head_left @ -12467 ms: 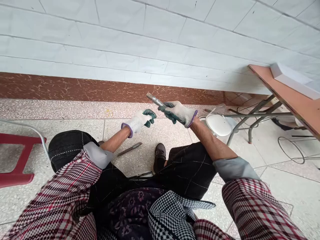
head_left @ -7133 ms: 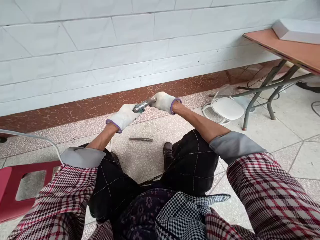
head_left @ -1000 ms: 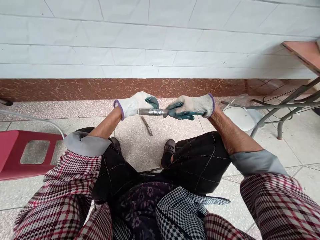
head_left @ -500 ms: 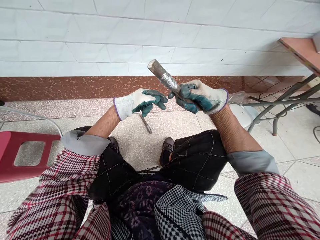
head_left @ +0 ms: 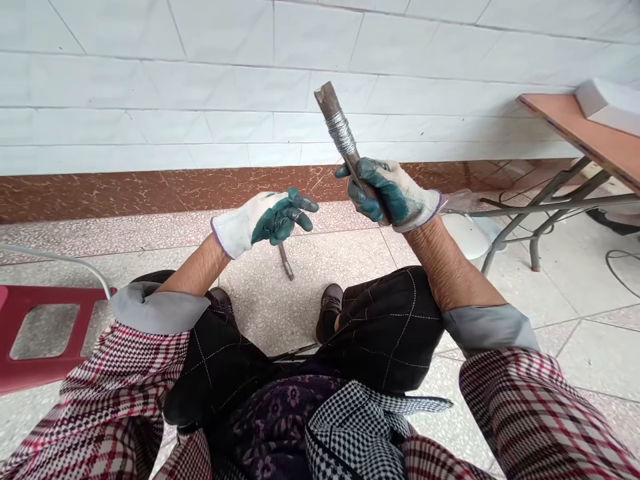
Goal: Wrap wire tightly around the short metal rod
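Observation:
My right hand (head_left: 383, 190), in a white glove with green coated palm and fingers, is closed around a dark metal rod (head_left: 356, 163). The rod tilts up and to the left, its blunt end above the hand. Silvery wire (head_left: 341, 133) is wound in tight coils around it just below that end. To the left, my left hand (head_left: 283, 217) wears a matching glove and hovers apart from the rod. Its fingers are loosely bent and spread, with nothing clearly visible between them. Below it, a second, smaller metal rod (head_left: 285, 261) lies on the floor, its upper part hidden by the glove.
A red plastic stool (head_left: 47, 360) stands at the left. At the right is a folding table (head_left: 560, 110) with metal legs and a white box (head_left: 613, 103) on it. A white tiled wall (head_left: 225, 87) rises ahead. Cables (head_left: 617, 270) lie on the floor at far right.
My right hand has turned the wire-wound rod more upright, raising its end. My left hand has moved slightly left and its fingers are more spread. The whole view has shifted a little.

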A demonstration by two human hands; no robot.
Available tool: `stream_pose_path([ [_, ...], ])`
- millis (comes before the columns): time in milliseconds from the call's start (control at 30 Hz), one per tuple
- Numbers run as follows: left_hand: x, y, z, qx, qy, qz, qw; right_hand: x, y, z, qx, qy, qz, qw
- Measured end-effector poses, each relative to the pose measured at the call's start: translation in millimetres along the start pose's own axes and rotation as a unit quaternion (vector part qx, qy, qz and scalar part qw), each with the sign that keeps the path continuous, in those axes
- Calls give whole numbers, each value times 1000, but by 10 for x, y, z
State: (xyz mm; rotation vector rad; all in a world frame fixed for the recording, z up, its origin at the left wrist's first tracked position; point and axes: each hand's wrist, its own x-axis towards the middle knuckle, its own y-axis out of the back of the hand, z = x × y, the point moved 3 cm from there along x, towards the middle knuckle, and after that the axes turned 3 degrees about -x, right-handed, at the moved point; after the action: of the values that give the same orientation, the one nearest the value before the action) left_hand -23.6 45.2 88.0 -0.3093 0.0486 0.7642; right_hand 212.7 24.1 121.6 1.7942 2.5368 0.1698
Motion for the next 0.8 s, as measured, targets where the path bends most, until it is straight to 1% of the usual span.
stream_pose_path([
  [67,44,35,-31,-19,20,3,1000,-2,4,-7,12,5,-2,1000],
  [133,51,40,-38,-13,26,9,1000,-2,1,-10,18,5,-6,1000],
  [267,-25,-8,-12,26,-11,18,999,2,-8,-2,22,3,-5,1000],
  [467,-43,3,-23,19,-27,39,999,21,-14,21,53,10,-4,999],
  [600,-47,82,45,-2,-53,100,994,38,-9,26,70,1,29,997],
  [667,-73,119,84,-13,-73,128,989,38,-21,20,74,-8,35,997],
  [800,-113,163,106,-8,-102,178,979,3,-86,-20,70,-8,9,997],
])
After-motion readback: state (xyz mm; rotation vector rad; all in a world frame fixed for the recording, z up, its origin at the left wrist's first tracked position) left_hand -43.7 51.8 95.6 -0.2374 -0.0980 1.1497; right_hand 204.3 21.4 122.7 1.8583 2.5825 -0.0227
